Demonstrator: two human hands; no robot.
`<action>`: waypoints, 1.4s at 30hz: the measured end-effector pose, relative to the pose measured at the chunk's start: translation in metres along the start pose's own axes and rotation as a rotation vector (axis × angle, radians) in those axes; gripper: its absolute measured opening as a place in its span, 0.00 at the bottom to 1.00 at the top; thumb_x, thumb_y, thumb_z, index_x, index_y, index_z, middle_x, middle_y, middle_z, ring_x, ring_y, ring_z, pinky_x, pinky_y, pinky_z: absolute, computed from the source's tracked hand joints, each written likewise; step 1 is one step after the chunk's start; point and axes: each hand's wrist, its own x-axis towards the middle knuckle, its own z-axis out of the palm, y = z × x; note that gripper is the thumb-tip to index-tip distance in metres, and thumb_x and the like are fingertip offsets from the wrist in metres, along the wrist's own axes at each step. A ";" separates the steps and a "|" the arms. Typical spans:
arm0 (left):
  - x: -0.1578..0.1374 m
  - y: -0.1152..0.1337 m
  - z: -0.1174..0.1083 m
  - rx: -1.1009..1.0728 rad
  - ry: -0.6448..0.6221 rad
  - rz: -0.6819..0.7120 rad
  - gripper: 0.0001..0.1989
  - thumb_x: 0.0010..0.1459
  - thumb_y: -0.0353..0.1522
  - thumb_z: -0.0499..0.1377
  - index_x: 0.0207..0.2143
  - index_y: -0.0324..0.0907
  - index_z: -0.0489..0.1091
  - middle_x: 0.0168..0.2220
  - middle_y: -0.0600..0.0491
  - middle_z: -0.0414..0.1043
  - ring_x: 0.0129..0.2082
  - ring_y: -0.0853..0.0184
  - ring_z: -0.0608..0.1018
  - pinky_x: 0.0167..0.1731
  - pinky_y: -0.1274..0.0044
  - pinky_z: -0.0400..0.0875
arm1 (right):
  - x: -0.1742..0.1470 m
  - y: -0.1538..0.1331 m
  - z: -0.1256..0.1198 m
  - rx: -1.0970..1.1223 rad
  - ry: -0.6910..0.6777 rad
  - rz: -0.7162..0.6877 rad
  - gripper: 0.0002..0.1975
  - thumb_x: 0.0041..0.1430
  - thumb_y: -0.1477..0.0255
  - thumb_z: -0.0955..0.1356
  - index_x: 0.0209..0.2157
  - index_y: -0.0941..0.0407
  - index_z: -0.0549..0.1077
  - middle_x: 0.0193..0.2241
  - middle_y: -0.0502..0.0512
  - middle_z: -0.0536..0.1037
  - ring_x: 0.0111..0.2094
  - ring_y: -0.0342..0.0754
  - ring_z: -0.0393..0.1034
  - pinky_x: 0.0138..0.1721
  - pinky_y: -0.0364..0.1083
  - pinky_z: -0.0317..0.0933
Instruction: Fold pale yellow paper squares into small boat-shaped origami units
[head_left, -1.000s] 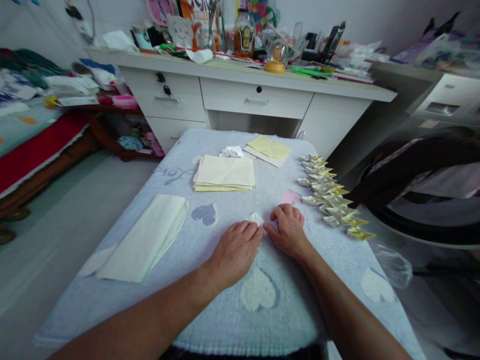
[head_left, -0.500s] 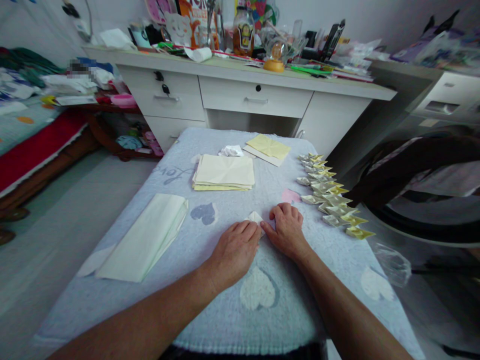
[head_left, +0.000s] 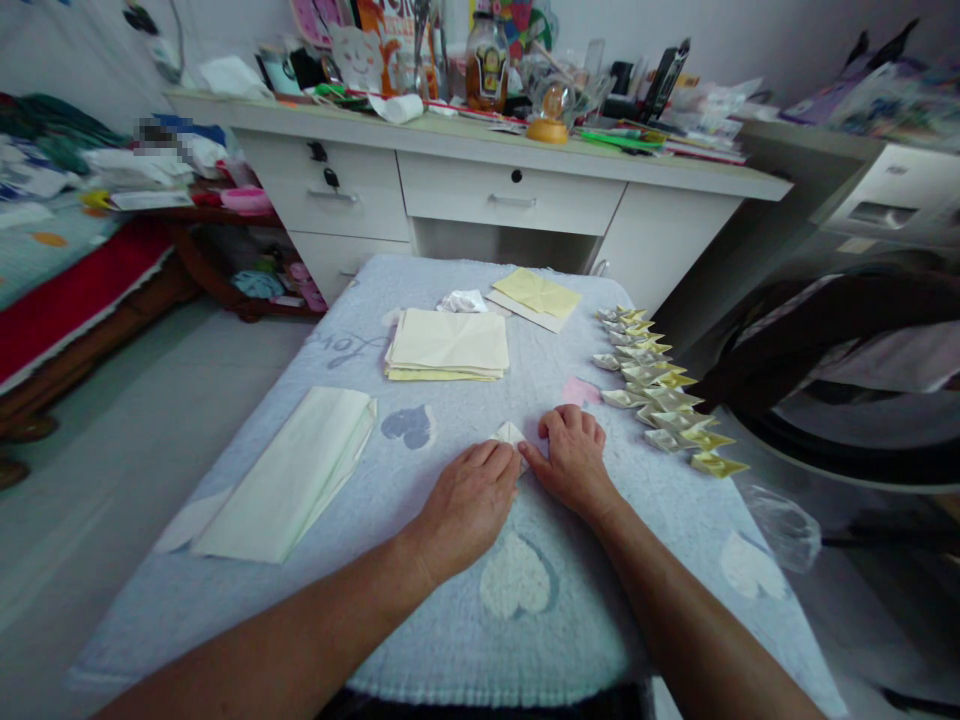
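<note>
A small piece of folded white paper (head_left: 511,433) lies on the cloth-covered table, its pointed top showing between my hands. My left hand (head_left: 474,495) covers its lower left part, with the fingers together and pressed down on it. From the right, my right hand (head_left: 574,455) touches the paper's edge with the thumb, while its other fingers are curled on the cloth. Most of the paper is hidden beneath the fingers. To the right stand several small folded paper boats (head_left: 667,400), white and yellow, in a slanting row.
A stack of cream paper sheets (head_left: 450,340) sits beyond my hands. Yellow and white sheets (head_left: 536,297) and a crumpled white tissue (head_left: 462,301) lie behind it. Left is a long folded pale sheet (head_left: 289,475). A white desk (head_left: 510,185) borders the far side; a clear plastic bag (head_left: 784,530) hangs right.
Both hands stay in almost the same place on the folded paper. The right thumb has shifted very slightly to the left.
</note>
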 end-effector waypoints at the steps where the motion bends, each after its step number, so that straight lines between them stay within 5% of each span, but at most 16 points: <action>1: 0.000 0.000 0.000 0.001 0.004 -0.005 0.13 0.60 0.30 0.56 0.48 0.39 0.65 0.44 0.49 0.69 0.47 0.60 0.70 0.49 0.68 0.67 | 0.000 0.000 0.000 0.002 -0.002 0.000 0.17 0.59 0.55 0.65 0.37 0.55 0.68 0.42 0.59 0.67 0.43 0.56 0.59 0.44 0.53 0.52; 17: -0.006 0.001 -0.015 0.160 -0.032 -0.132 0.12 0.58 0.38 0.60 0.38 0.38 0.72 0.36 0.48 0.70 0.39 0.58 0.69 0.37 0.67 0.64 | 0.000 0.003 0.002 0.023 0.012 0.001 0.17 0.56 0.55 0.67 0.36 0.54 0.68 0.41 0.57 0.67 0.42 0.55 0.59 0.43 0.53 0.51; 32: -0.006 0.004 -0.027 0.236 -0.044 -0.220 0.18 0.57 0.43 0.60 0.34 0.36 0.75 0.32 0.46 0.72 0.37 0.57 0.72 0.37 0.66 0.63 | 0.001 0.004 0.003 0.041 0.009 0.008 0.16 0.55 0.56 0.68 0.36 0.54 0.68 0.41 0.57 0.67 0.43 0.55 0.59 0.44 0.53 0.51; 42: 0.005 -0.019 -0.028 0.164 0.077 -0.269 0.11 0.63 0.36 0.53 0.35 0.39 0.72 0.34 0.47 0.71 0.39 0.57 0.72 0.38 0.65 0.65 | 0.001 0.001 0.002 0.029 0.016 0.013 0.16 0.55 0.56 0.68 0.36 0.54 0.68 0.41 0.58 0.67 0.43 0.55 0.59 0.44 0.53 0.51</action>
